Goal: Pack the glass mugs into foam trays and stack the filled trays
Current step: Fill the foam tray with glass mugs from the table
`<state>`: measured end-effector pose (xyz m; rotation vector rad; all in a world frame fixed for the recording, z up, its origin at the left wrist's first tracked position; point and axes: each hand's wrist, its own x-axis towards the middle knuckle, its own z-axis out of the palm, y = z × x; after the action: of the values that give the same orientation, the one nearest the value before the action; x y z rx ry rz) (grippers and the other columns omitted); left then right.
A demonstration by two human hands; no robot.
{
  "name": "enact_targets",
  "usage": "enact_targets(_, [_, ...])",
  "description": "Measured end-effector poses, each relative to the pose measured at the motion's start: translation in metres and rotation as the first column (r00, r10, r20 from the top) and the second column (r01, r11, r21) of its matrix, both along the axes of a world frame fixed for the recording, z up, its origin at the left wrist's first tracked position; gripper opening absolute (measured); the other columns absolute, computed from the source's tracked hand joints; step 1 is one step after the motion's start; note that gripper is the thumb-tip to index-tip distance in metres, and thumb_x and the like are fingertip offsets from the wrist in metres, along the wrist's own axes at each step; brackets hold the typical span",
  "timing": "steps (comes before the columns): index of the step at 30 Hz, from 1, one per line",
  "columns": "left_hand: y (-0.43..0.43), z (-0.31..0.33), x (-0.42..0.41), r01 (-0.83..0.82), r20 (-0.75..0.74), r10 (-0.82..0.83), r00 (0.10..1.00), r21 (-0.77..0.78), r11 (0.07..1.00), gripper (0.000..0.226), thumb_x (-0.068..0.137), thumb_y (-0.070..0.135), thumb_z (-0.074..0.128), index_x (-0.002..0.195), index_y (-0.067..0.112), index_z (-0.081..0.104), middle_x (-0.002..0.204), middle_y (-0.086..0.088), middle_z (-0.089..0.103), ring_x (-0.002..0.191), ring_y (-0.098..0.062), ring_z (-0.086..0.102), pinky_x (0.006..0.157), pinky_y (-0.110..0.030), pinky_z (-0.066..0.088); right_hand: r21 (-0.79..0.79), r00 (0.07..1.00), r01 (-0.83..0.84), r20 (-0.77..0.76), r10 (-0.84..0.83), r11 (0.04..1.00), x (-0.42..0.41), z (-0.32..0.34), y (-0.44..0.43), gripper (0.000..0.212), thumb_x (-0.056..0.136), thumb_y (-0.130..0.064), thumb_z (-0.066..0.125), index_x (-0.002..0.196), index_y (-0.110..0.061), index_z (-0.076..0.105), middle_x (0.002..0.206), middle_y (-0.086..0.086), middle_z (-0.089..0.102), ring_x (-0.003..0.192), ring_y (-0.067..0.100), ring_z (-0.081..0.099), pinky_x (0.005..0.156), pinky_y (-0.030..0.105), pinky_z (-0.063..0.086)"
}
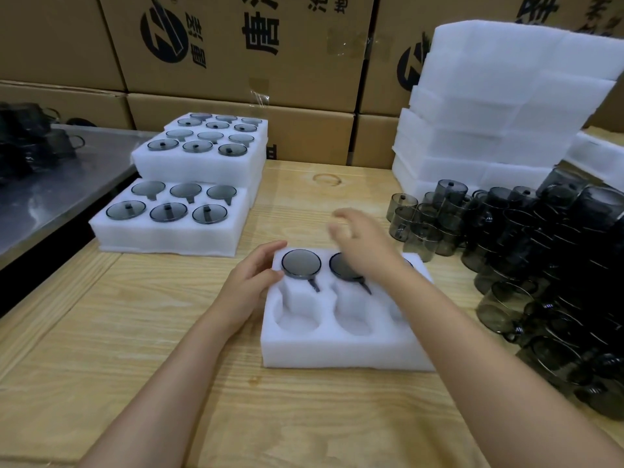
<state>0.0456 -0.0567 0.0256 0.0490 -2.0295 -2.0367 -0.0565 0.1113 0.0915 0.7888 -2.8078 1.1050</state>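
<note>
A white foam tray (pixel 344 349) lies on the wooden table in front of me. Its far row holds smoky glass mugs (pixel 301 262), bottoms up; the near pockets are bare. My left hand (pixel 251 282) rests against the tray's left edge, thumb beside the far-left mug, fingers loosely bent. My right hand (pixel 363 239) hovers blurred above the tray's far right with relaxed fingers and holds nothing. It hides part of the second and third mugs. Loose grey mugs (pixel 540 258) crowd the table at the right.
Filled foam trays (pixel 169 231) sit at the left, with a taller stack (pixel 199 163) behind them. Unfilled foam trays (pixel 489 113) pile up at the back right. Cardboard boxes (pixel 236 45) wall off the back. A metal table (pixel 50 184) stands at the left.
</note>
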Motion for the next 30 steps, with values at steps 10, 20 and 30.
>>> enact_targets(10, [0.001, 0.0, -0.001, -0.014, 0.009, 0.014, 1.0, 0.0, 1.0, 0.056, 0.069, 0.015, 0.055, 0.124, 0.017, 0.056, 0.115, -0.001, 0.065, 0.103, -0.01, 0.061, 0.079, -0.016, 0.048, 0.373, 0.91, 0.383, 0.001, -0.414, 0.845, -0.055, -0.007, 0.099, 0.04, 0.086, -0.001, 0.036, 0.119, -0.008, 0.059, 0.119, 0.02, 0.057, 0.108, 0.035, 0.048, 0.086, 0.038, 0.046])
enact_targets(20, [0.001, 0.001, 0.0, -0.015, 0.011, 0.015, 1.0, -0.021, 1.0, 0.052, 0.068, 0.015, 0.054, 0.12, 0.021, 0.057, 0.11, 0.004, 0.066, 0.103, -0.01, 0.06, 0.082, -0.02, 0.046, 0.362, 0.873, 0.488, -0.193, -0.449, 0.794, -0.039, -0.005, 0.11, 0.065, 0.078, -0.064, 0.06, 0.054, -0.004, 0.054, 0.067, 0.01, 0.057, 0.065, 0.025, 0.055, 0.05, 0.026, 0.037])
enact_targets(30, [0.002, 0.002, 0.001, -0.018, 0.008, 0.018, 1.0, -0.025, 1.0, 0.051, 0.068, 0.016, 0.053, 0.119, 0.022, 0.058, 0.112, 0.001, 0.065, 0.103, -0.011, 0.06, 0.081, -0.02, 0.046, 0.384, 0.875, 0.468, -0.077, -0.478, 0.796, -0.031, 0.007, 0.111, 0.042, 0.08, -0.041, 0.072, 0.074, -0.001, 0.061, 0.071, 0.01, 0.059, 0.071, 0.028, 0.055, 0.053, 0.027, 0.037])
